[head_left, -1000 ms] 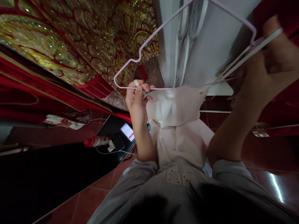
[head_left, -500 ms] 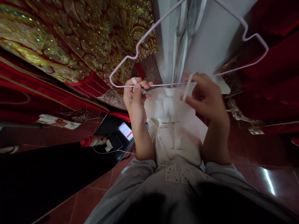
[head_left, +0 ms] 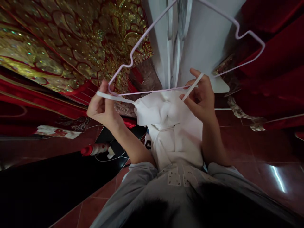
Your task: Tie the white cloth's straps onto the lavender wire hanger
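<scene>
A white garment (head_left: 163, 110) with thin straps hangs before my chest, below a pale lilac clothes hanger (head_left: 152, 91). My left hand (head_left: 98, 106) is closed on one white strap (head_left: 116, 97) and pulls it out to the left, past the hanger's left corner. The other strap (head_left: 193, 86) runs taut across the bent fingers of my right hand (head_left: 200, 99). Beside those fingers passes the lower bar of the hanger; whether they also grip it, I cannot tell. The hanger's top lies beyond the upper frame edge.
Gold-sequined red garments (head_left: 95, 41) hang on the left, and dark red cloth (head_left: 280, 72) on the right. A black bench (head_left: 59, 177) at lower left bears a red-capped bottle (head_left: 95, 149) and a white cable. Ahead stands a pale panel (head_left: 204, 41) with metal bars.
My left hand has moved left and drawn the strap out beyond the hanger's corner. The hanger has shifted slightly left. My right hand keeps its strap. The phone on the bench is now hidden.
</scene>
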### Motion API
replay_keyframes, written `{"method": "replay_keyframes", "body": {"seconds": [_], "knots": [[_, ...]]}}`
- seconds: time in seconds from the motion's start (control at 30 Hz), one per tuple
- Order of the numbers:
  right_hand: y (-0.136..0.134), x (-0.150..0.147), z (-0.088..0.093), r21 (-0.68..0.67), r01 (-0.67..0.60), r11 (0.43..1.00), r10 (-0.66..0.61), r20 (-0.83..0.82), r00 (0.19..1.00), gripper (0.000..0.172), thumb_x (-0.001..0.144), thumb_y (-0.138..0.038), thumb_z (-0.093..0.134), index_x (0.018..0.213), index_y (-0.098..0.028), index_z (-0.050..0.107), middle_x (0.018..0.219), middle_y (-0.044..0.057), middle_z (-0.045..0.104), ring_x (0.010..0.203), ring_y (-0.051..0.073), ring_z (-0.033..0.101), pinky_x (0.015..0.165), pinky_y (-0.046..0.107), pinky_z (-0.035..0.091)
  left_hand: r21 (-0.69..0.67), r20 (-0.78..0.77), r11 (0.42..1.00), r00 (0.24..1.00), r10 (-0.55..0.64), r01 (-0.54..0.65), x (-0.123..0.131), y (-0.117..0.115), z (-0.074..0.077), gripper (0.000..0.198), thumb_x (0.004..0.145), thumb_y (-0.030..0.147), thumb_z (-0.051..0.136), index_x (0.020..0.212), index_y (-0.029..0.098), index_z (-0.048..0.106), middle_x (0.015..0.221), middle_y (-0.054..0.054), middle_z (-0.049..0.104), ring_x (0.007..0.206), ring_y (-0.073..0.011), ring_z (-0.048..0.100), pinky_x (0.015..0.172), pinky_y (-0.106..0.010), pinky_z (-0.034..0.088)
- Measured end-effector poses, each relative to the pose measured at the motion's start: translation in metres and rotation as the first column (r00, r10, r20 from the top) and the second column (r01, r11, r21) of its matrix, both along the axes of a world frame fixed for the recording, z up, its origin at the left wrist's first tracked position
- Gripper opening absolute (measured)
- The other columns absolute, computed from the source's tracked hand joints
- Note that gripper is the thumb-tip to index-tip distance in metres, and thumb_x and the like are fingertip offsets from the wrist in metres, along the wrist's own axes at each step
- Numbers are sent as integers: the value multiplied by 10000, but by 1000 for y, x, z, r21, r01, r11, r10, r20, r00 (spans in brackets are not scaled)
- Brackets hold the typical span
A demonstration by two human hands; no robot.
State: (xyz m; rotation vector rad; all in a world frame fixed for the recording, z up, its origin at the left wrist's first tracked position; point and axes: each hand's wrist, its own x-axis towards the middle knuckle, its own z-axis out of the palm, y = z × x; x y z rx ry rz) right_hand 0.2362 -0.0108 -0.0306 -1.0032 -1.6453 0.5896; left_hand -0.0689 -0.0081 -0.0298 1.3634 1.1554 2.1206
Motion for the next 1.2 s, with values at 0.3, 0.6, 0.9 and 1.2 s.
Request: {"method": "replay_keyframes", "body": {"seconds": [0.3, 0.6, 0.9, 1.2], "knots": [[0, 4, -6, 32, 52, 998, -51, -39, 998, 752, 876, -643, 730, 1522, -445, 398, 1151, 25, 644, 678, 131, 544, 499, 300, 488, -261, -298, 899, 857, -421, 351, 31, 12, 81, 176, 926, 279, 864, 890, 218, 702, 841, 18, 637, 855, -166, 575, 882, -332, 514], [0, 1, -9, 66, -12, 998, 18, -78, 997, 787, 855, -567, 794, 1531, -442, 410, 1196, 18, 666, 699, 125, 578, 524, 293, 539, 29, 280, 971, 930, -237, 239, 53, 18, 21, 223, 940, 341, 838, 1068, 254, 678, 800, 42, 657, 766, -132, 647, 701, -277, 517], [38, 67, -12, 422, 505, 753, -310, -449, 838, 455, 803, -485, 873, 1178, -260, 745, 1085, 35, 687, 854, 143, 710, 751, 315, 626, -40, 283, 961, 926, -251, 273, 76, 10, 0, 437, 851, 604, 835, 937, 251, 592, 778, 18, 651, 770, -167, 718, 770, -290, 598], [66, 119, 19, 265, 452, 852, -313, -433, 845, 241, 701, -39, 845, 894, -158, 764, 845, 5, 694, 755, 97, 686, 698, 245, 555, 0, 289, 958, 917, -274, 286, 70, 12, 5, 330, 886, 486, 800, 915, 263, 559, 714, 38, 609, 667, -162, 682, 672, -274, 565]]}}
